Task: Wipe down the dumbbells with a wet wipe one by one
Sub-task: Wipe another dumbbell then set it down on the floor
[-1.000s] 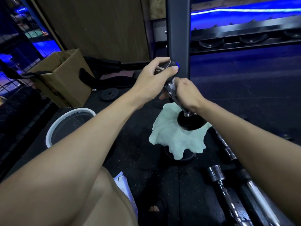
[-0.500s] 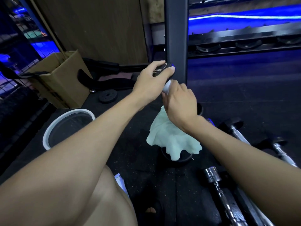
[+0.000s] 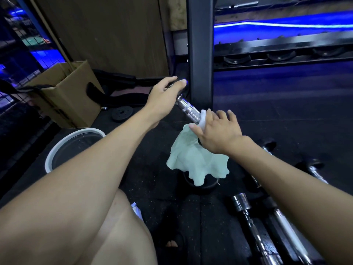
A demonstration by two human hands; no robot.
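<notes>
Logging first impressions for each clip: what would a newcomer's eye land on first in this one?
Centre frame, the dumbbell is held tilted in the air: the left hand grips its upper head while the right hand presses a pale green wipe around the lower part of the chrome handle, the wipe hanging down beneath. Next, the bright blue light strip at the upper right, above the dark rack. More chrome dumbbells lie on the floor at lower right.
</notes>
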